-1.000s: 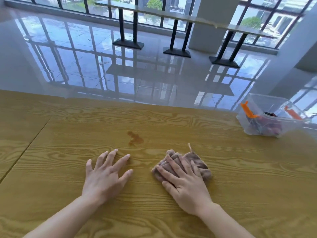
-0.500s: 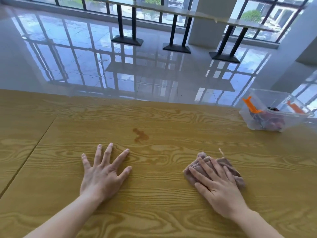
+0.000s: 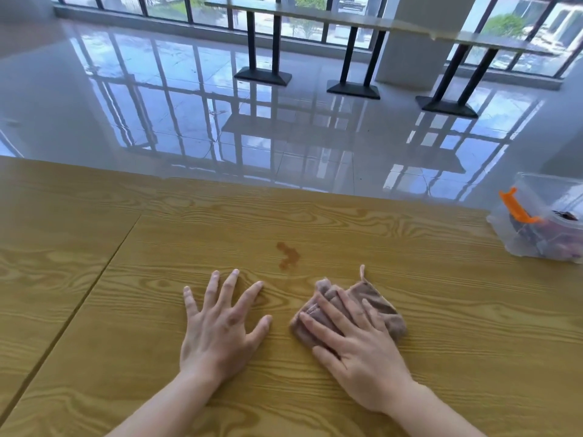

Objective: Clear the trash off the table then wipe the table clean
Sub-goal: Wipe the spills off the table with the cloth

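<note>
Brown cloth (image 3: 389, 315) just right of and below the stain (image 3: 288, 255); my right hand (image 3: 356, 351) presses it, fingers straight. Left hand (image 3: 217, 329) splayed flat below the stain, holding nothing.

Upper half of the frame: a glossy grey tiled floor (image 3: 142, 99) mirrors the window grid in pale blue panes. Along the top edge runs a row of dark-framed windows (image 3: 164, 7); green trees (image 3: 504, 25) show beyond the glass at upper right.

In front of the windows, a long narrow counter (image 3: 315, 18) with a light top crosses from top centre to upper right. Black paired legs carry it, standing on a left base plate (image 3: 262, 76), a middle base plate (image 3: 353, 88) and a right base plate (image 3: 446, 107), all flat on the floor.

A white square pillar (image 3: 410, 55) stands behind the counter, right of centre.
</note>
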Demonstrator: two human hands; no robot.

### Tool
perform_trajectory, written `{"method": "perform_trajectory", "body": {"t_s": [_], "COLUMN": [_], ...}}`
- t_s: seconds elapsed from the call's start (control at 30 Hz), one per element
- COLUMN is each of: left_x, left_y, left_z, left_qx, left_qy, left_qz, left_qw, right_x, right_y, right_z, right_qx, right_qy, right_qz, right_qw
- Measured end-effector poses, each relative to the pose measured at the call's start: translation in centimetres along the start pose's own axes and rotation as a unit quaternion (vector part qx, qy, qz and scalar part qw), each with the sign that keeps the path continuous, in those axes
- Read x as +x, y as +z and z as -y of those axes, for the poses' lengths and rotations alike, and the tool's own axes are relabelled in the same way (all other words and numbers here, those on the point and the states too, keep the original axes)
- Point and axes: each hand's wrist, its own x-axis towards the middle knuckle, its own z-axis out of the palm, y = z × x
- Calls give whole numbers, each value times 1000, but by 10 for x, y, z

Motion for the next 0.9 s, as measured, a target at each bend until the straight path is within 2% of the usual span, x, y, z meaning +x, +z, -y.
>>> {"method": "perform_trajectory", "body": {"t_s": [0.03,0.1,0.17,0.2,0.3,0.4,0.47,0.53,0.6,0.67,0.7,0.77,0.87,0.9], "left_x": [0,0,0,0,0,-2,-1,0,-2,-1,-1,-1,-5,-6], "left_y": [0,2,2,1,-1,-1,-2,0,1,0,-1,-4,-6,-7], "left_z": [0,0,0,-1,0,-2,-3,-3,-2,-3,-4,-3,-1,0], "left_qx": [0,-1,-6,-10,-15,-17,-19,-13,-10,-14,-18,-29,-57,-63], "left_qy": [0,1,-1,-1,-1,-4,-3,-2,-2,-6,-5,-7,-15,-20], "left_qz": [-1,0,-5,-8,-5,-3,1,3,2,-1,0,-5,-25,-28], "left_qw": [1000,1000,1000,1000,1000,1000,1000,1000,1000,1000,1000,1000,998,997], "right_x": [9,54,111,132,127,41,9,31,80,135,155,167,114,88], "right_y": [-3,-13,-18,-20,-14,0,0,-6,-14,-19,-20,-17,-2,4], "right_z": [-16,-34,-31,-24,-2,7,-4,-24,-31,-22,-13,11,18,8], "right_qx": [1,34,67,72,65,17,-10,-5,35,75,88,83,52,40], "right_qy": [20,114,198,211,135,32,19,70,179,232,229,168,46,34], "right_qz": [7,41,53,61,64,0,-8,17,35,51,61,66,28,8], "right_qw": [1000,992,976,973,987,999,1000,997,983,968,968,980,997,999]}}
